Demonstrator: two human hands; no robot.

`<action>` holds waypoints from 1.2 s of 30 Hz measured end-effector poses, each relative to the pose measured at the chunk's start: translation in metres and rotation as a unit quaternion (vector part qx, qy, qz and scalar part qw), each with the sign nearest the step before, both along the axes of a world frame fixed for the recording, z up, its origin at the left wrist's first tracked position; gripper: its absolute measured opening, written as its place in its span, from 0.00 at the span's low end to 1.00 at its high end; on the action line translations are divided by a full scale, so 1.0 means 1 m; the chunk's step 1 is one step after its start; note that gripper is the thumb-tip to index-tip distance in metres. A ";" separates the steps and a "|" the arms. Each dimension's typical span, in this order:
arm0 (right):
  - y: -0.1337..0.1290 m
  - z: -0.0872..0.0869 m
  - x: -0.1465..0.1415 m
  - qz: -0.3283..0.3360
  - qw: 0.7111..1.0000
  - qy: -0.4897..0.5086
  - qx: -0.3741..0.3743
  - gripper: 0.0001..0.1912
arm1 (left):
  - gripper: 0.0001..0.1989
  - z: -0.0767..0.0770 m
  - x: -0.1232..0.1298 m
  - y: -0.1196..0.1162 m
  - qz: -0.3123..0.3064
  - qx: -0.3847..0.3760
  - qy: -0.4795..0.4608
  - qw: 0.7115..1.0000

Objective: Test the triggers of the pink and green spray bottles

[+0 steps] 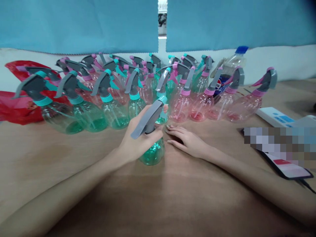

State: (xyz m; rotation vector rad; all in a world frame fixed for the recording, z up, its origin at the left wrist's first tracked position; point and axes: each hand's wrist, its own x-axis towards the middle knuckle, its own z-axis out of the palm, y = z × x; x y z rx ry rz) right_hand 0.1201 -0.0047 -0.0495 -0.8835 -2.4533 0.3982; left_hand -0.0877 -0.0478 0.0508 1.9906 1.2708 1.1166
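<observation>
My left hand (134,140) is wrapped round the neck of a green spray bottle (152,154) with a grey trigger head and turquoise nozzle. That bottle is upright, its base on or just over the wooden table (118,197); I cannot tell which. Beside it on the right, my right hand (189,140) lies on the table, fingers stretched out and holding nothing. Behind both hands stand rows of spray bottles, among them a green spray bottle (118,120) on the left and a pink spray bottle (181,110) on the right.
A red plastic bag (19,108) lies at the far left. Behind the pink bottles stands a drink bottle with a blue cap (241,50). At the right are a phone (292,166), partly blurred out, and a white device (275,115). Blue sheeting (79,26) covers the back.
</observation>
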 end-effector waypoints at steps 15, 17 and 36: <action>0.001 -0.001 0.000 0.002 1.000 0.006 -0.005 0.22 | 0.24 0.010 0.004 0.005 -0.039 -0.015 -0.008 0.999; 0.001 -0.001 0.000 0.002 1.000 0.002 -0.005 0.22 | 0.23 0.009 0.003 0.005 -0.044 -0.008 -0.004 0.999; 0.000 0.000 0.000 -0.002 1.000 0.001 -0.005 0.22 | 0.21 0.006 0.000 0.004 -0.025 0.008 0.023 0.999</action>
